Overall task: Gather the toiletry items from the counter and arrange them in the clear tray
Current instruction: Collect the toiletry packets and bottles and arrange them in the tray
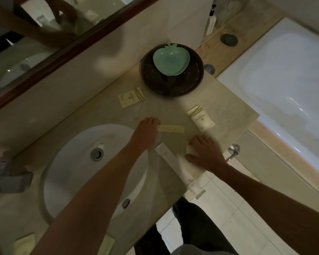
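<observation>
Nearest of all, the long white sachet lies slanted across the near edge of the counter, its lower end jutting out over the floor; it looks light, thin and limp, so it would likely bend if lifted by one end and is better pinched near its middle. Just beyond it sits the clear tray, hard to make out, its rim only faintly visible between the two hands. The right hand rests on the tray's right side with fingers spread and laid flat over a small pale packet, pressing rather than closing on anything. The left hand reaches to the tray's far left corner, its fingertips pinched on one end of a flat yellowish strip that lies along the tray's far rim; the strip seems stiff enough to keep its shape and almost weightless. Farther right, a cream packet tied with cord lies loose on the counter, near the right edge, and a similar card packet lies farther left, near the dark round bowl holding a green apple-shaped dish. Both packets look light and flat, best taken by their edges. Open counter between them and the tray leaves easy room, though the sink on the left and the drop on the right could swallow anything that slides.
</observation>
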### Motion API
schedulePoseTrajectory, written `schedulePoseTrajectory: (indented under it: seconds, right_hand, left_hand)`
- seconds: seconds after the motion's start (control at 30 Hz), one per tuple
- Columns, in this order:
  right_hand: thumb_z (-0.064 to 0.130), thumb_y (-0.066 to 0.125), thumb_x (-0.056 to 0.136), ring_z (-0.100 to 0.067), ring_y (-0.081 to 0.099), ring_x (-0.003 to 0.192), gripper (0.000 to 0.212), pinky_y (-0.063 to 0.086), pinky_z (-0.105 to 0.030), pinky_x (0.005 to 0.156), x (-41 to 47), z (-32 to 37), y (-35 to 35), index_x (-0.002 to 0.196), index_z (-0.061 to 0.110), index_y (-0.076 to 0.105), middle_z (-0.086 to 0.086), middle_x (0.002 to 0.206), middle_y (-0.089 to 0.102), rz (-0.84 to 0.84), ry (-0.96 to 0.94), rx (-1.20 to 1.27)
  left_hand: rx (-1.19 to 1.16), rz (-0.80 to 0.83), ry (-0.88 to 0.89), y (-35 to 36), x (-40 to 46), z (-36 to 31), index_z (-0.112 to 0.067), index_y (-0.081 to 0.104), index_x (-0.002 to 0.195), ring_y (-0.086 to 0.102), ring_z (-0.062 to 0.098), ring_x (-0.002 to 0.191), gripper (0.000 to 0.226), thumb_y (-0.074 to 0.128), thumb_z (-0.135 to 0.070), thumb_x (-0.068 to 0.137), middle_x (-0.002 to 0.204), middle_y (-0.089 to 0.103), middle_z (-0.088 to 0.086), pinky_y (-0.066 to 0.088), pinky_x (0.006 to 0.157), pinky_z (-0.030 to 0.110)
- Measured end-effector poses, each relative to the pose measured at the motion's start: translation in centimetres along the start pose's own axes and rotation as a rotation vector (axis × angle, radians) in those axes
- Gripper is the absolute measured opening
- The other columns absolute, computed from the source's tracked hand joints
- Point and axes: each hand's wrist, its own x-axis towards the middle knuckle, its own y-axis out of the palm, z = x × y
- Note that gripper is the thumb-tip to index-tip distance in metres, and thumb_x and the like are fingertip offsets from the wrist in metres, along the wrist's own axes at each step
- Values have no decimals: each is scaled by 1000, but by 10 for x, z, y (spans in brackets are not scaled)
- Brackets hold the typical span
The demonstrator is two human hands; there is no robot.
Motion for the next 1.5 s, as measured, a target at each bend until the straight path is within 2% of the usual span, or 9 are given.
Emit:
schedulePoseTrajectory:
  seconds: [0.1,0.2,0.27,0.37,0.7,0.9,1.1,1.27,1.5]
  right_hand:
    - [54,60,82,-25,57,101,49,49,-41,83,4,6,1,110,14,56,-4,111,62,-6,45,54]
    - [25,75,80,-29,61,93,34,51,-39,78,4,25,-7,103,7,58,-10,103,63,-106,25,77]
    - [10,82,71,-28,62,79,31,51,-36,67,5,53,-14,92,4,60,-10,91,63,-229,-82,33]
    - [11,78,73,-25,59,77,22,50,-34,65,8,118,-7,89,7,64,-6,87,62,-324,-281,28]
    - [11,74,75,-24,54,79,23,47,-35,64,-34,439,85,98,11,68,-8,92,60,-132,-750,200]
    - [12,75,77,-21,55,86,26,50,-35,70,-63,565,124,102,13,68,-6,97,61,-25,-868,187]
    - [13,76,77,-21,56,87,27,49,-31,71,-72,618,138,104,13,68,-6,99,62,15,-888,156]
    - [15,79,76,-20,55,89,31,48,-30,74,-72,633,152,104,15,67,-6,101,62,41,-864,160]
    - [10,73,79,-20,55,89,25,45,-28,76,-79,678,181,103,14,67,-6,100,62,-5,-934,245]
  left_hand:
    - [-14,4,-37,0,-16,-2,-9,52,117,57,32,97,32,52,-9,85,109,60,12,41,80,42]
    - [-19,-59,-72,-14,-57,12,-8,54,111,58,32,86,34,38,-23,84,101,61,12,41,71,40]
    - [-51,-70,-121,-29,-99,29,-9,53,110,56,30,81,40,29,-27,83,99,60,11,41,69,39]
    - [-85,-92,-215,-46,-181,59,-10,53,114,55,28,84,41,31,-28,85,103,60,10,42,75,40]
    - [-114,-148,-632,-65,-525,164,-5,60,117,61,33,91,49,33,-31,85,110,64,16,49,80,40]
    - [-145,-152,-889,-60,-683,221,-6,60,123,61,36,100,60,27,-38,86,115,65,18,49,87,42]
    - [-159,-95,-933,-44,-721,251,-9,59,116,59,33,101,57,22,-40,86,113,61,12,51,86,41]
    - [-159,-123,-939,-33,-721,265,-13,58,97,56,31,96,15,50,-18,86,102,60,9,50,81,42]
    - [-66,-247,-1051,-27,-722,259,-14,58,100,53,26,96,17,51,-21,86,102,58,7,43,83,38]
